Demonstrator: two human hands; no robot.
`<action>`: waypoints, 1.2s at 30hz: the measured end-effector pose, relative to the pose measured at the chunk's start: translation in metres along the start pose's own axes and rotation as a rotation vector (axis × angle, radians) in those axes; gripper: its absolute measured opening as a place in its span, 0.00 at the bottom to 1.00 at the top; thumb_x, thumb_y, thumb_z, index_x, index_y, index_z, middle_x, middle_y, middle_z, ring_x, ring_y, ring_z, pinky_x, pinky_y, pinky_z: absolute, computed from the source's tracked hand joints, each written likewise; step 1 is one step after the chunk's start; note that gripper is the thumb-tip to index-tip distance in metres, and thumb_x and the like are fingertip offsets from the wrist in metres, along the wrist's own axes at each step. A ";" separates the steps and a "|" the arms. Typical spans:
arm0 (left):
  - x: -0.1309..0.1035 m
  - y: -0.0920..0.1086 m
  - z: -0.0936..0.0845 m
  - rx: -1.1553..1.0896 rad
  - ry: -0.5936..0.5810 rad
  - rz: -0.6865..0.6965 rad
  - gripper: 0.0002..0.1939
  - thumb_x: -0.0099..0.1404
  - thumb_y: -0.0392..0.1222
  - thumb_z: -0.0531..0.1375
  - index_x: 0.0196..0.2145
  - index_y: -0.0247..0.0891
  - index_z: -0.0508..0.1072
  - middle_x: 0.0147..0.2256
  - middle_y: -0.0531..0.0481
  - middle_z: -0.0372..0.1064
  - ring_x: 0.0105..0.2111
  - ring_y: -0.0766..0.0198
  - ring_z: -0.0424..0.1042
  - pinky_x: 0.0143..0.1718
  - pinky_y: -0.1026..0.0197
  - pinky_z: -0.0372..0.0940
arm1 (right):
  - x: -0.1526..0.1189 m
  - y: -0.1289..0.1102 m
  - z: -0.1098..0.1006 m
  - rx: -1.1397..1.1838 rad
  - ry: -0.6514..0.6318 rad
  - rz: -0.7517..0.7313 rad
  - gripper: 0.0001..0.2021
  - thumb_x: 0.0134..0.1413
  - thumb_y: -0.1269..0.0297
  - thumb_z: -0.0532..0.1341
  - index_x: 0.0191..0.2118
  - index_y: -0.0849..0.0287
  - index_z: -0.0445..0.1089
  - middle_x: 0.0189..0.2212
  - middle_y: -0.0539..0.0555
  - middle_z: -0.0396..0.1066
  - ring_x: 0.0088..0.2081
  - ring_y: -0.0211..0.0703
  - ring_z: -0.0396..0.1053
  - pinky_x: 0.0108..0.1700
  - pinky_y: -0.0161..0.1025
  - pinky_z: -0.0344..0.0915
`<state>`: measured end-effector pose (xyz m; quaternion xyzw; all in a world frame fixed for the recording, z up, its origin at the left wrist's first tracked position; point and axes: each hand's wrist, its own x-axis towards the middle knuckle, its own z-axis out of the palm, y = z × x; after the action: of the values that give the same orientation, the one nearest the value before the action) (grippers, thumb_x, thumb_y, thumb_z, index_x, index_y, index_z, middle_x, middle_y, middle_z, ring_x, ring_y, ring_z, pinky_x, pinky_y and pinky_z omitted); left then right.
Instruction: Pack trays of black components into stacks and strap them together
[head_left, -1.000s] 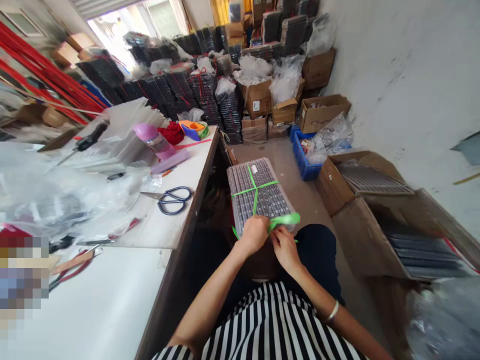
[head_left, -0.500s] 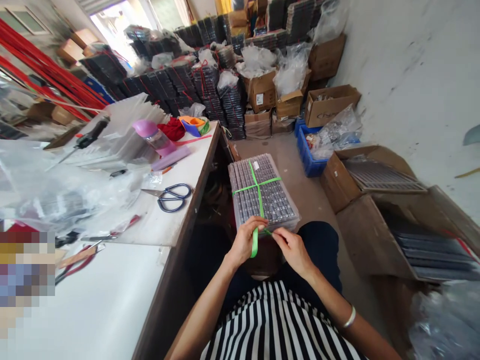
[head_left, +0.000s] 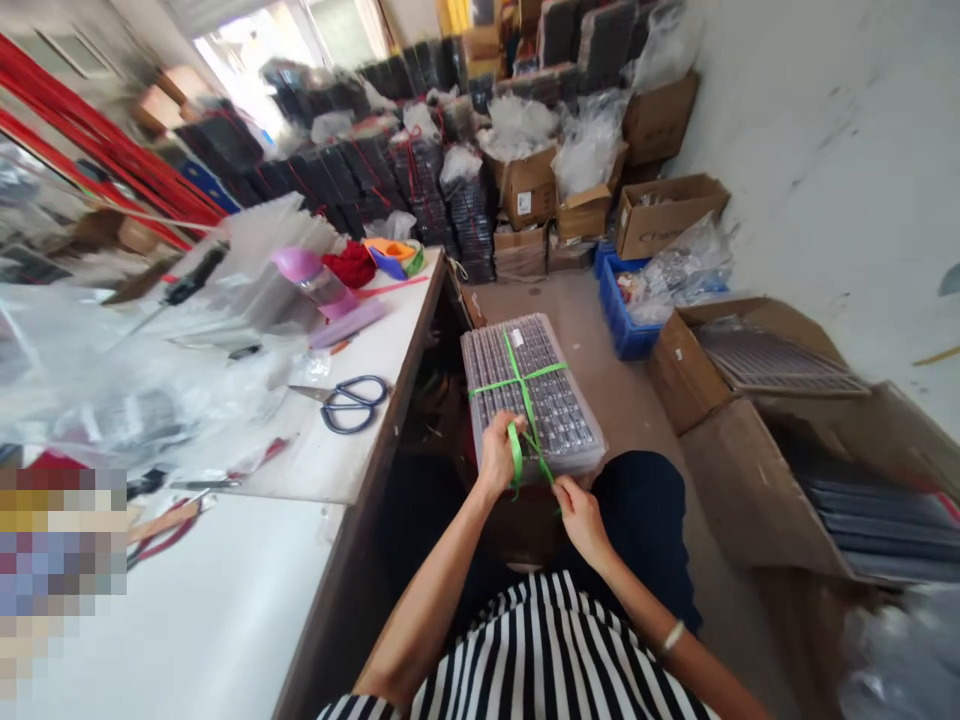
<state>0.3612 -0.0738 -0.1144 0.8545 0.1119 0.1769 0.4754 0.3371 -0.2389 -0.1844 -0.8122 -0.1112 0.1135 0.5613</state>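
Note:
A bundle of clear plastic trays point(head_left: 491, 365) with dark contents stands in front of my knees, its top crossed by a green strap point(head_left: 523, 380). My left hand point(head_left: 498, 450) is closed on a loop of this strap at the near edge of the bundle. Lower and to the right, the fingers of my right hand point(head_left: 581, 510) pinch another length of the strap, which runs tight back to the bundle. What lies inside my closed fingers is partly hidden.
On the left, a white worktable point(head_left: 247, 590) carries dark-handled scissors point(head_left: 354, 404), a pink bottle point(head_left: 315, 280) and clear plastic sheets point(head_left: 277, 235). Open cartons point(head_left: 750, 460) and a blue crate point(head_left: 630, 320) line the right wall. Tied stacks point(head_left: 472, 230) stand at the back.
My left hand has moved up and forward over the bundle's near edge. My right hand has drawn slightly down, and the strap between the hands is longer. The view has shifted slightly.

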 end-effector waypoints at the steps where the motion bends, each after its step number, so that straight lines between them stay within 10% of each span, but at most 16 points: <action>1: -0.003 0.001 -0.004 -0.007 -0.056 0.031 0.14 0.67 0.42 0.51 0.28 0.34 0.71 0.25 0.52 0.62 0.27 0.67 0.63 0.30 0.65 0.61 | 0.001 -0.001 -0.002 0.012 0.002 -0.006 0.17 0.53 0.48 0.53 0.25 0.56 0.66 0.17 0.48 0.62 0.20 0.38 0.58 0.27 0.36 0.54; 11: -0.011 0.000 -0.009 0.006 -0.298 0.248 0.09 0.65 0.40 0.56 0.30 0.37 0.75 0.35 0.47 0.69 0.39 0.61 0.67 0.44 0.57 0.62 | 0.010 -0.012 -0.005 0.016 0.017 -0.031 0.13 0.50 0.57 0.54 0.22 0.57 0.67 0.17 0.50 0.66 0.21 0.41 0.63 0.29 0.37 0.60; 16: 0.004 0.010 -0.014 0.056 -0.491 0.316 0.13 0.66 0.40 0.54 0.24 0.37 0.70 0.27 0.51 0.67 0.31 0.64 0.64 0.41 0.60 0.59 | -0.011 -0.064 -0.029 -0.023 0.269 -0.156 0.10 0.56 0.64 0.52 0.39 0.59 0.68 0.38 0.60 0.69 0.39 0.47 0.67 0.43 0.44 0.63; 19: 0.013 0.014 -0.015 0.075 -0.558 0.332 0.16 0.67 0.40 0.53 0.21 0.37 0.66 0.24 0.52 0.63 0.29 0.64 0.61 0.37 0.61 0.57 | -0.020 -0.088 -0.029 -0.046 0.158 -0.382 0.13 0.57 0.70 0.49 0.44 0.57 0.67 0.43 0.59 0.68 0.42 0.45 0.68 0.47 0.43 0.65; 29: 0.018 0.008 -0.016 0.074 -0.635 0.339 0.14 0.67 0.39 0.52 0.23 0.36 0.66 0.26 0.52 0.64 0.31 0.64 0.62 0.39 0.62 0.57 | 0.003 0.014 -0.042 -0.247 0.105 -0.136 0.12 0.52 0.71 0.49 0.34 0.61 0.70 0.32 0.60 0.73 0.35 0.49 0.71 0.41 0.46 0.68; 36: 0.017 0.011 -0.017 0.106 -0.633 0.355 0.15 0.68 0.38 0.51 0.23 0.36 0.65 0.26 0.53 0.62 0.30 0.65 0.61 0.39 0.62 0.57 | -0.005 -0.008 -0.006 -0.020 0.024 -0.255 0.12 0.62 0.64 0.47 0.43 0.58 0.66 0.37 0.56 0.73 0.31 0.40 0.73 0.31 0.37 0.72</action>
<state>0.3694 -0.0601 -0.0935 0.8965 -0.1817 -0.0228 0.4035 0.3335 -0.2430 -0.1747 -0.7985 -0.2078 0.0304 0.5642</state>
